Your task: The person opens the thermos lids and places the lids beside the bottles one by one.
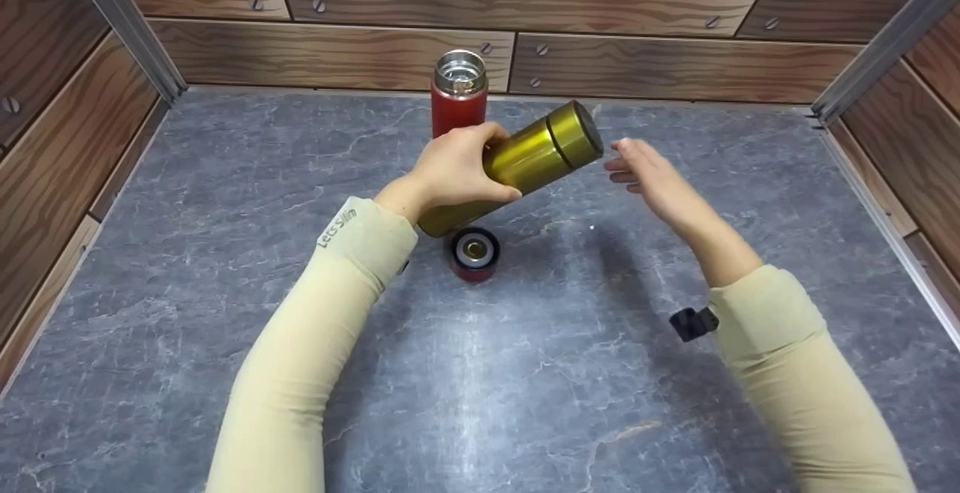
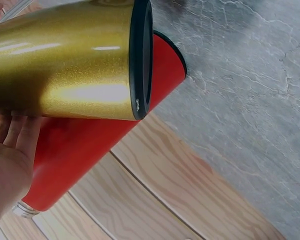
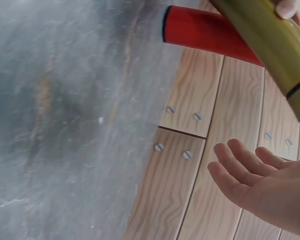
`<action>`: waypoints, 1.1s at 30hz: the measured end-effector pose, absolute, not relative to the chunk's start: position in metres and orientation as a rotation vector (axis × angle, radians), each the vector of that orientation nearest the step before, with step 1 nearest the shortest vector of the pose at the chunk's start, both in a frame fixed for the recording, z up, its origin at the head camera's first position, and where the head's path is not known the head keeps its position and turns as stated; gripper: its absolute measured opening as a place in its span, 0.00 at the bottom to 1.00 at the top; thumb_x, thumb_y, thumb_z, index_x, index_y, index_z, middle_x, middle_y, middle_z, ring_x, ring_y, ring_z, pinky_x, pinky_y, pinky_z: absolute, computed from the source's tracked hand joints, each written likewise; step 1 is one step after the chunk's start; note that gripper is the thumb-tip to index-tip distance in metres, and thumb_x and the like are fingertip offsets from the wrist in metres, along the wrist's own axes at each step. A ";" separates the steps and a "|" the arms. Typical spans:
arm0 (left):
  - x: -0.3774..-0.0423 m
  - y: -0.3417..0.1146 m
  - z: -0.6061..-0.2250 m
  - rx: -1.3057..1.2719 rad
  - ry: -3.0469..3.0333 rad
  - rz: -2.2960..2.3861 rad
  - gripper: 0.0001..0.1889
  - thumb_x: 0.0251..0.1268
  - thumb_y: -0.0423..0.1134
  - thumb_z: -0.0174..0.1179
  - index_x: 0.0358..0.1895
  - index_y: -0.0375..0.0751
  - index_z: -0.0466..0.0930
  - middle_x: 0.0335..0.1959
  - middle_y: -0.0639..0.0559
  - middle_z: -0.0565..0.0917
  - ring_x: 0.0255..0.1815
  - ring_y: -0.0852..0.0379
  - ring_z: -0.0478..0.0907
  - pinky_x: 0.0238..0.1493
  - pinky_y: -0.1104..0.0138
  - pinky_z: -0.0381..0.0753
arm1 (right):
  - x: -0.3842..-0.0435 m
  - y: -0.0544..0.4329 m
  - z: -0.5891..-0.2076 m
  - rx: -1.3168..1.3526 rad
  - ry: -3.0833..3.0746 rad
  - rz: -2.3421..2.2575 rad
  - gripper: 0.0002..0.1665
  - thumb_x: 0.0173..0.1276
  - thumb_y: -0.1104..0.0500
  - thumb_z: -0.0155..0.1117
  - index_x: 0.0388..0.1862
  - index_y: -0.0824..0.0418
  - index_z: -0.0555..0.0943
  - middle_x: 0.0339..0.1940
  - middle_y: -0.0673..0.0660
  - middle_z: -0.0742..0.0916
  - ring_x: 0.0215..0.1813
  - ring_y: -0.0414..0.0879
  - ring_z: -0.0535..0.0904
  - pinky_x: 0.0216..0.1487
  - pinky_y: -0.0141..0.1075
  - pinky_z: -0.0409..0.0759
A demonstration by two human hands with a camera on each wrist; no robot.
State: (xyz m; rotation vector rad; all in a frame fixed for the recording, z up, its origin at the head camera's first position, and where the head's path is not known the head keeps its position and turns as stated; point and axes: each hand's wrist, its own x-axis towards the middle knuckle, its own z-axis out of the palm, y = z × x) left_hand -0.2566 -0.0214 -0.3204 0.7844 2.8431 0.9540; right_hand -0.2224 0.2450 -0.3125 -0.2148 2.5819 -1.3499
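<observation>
My left hand [image 1: 459, 169] grips a gold thermos flask [image 1: 536, 149] round its body and holds it tilted, lid end up to the right. The gold lid [image 1: 576, 133] is on it, marked off by a dark ring. My right hand [image 1: 656, 181] is just right of that lid, apart from it, fingers extended and holding nothing; the right wrist view also shows the hand [image 3: 262, 182] with nothing in it. Behind the left hand stands a red thermos flask [image 1: 457, 109], upright, its steel mouth uncovered. A red lid [image 1: 475, 253] lies underside up in front of the gold flask.
The grey marbled tabletop [image 1: 465, 388] is bounded by wood-patterned panels [image 1: 337, 54] at the back and both sides. Metal corner posts [image 1: 124, 20] stand at the back corners. A small black device [image 1: 693, 323] sits at the right sleeve cuff.
</observation>
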 end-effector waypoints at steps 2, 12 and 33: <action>-0.257 -0.021 -0.321 0.782 2.840 0.954 0.34 0.38 0.57 0.69 0.53 0.48 0.73 0.43 0.55 0.81 0.41 0.58 0.75 0.48 0.62 0.74 | -0.223 0.243 -0.309 -0.210 2.582 -1.361 0.40 0.75 0.41 0.24 0.72 0.69 0.51 0.67 0.75 0.67 0.68 0.67 0.63 0.69 0.55 0.58; -0.257 -0.022 -0.320 0.790 2.855 0.922 0.34 0.38 0.58 0.69 0.53 0.49 0.73 0.43 0.55 0.81 0.42 0.57 0.75 0.48 0.62 0.74 | -0.229 0.230 -0.287 -0.203 2.607 -1.412 0.38 0.74 0.40 0.31 0.68 0.70 0.55 0.63 0.72 0.70 0.59 0.56 0.70 0.61 0.43 0.70; -0.257 -0.019 -0.319 0.824 2.852 0.875 0.33 0.39 0.57 0.69 0.53 0.49 0.74 0.43 0.54 0.82 0.40 0.57 0.76 0.47 0.62 0.75 | -0.231 0.209 -0.275 -0.170 2.668 -1.268 0.39 0.69 0.39 0.48 0.67 0.66 0.63 0.53 0.65 0.77 0.39 0.42 0.74 0.33 0.28 0.77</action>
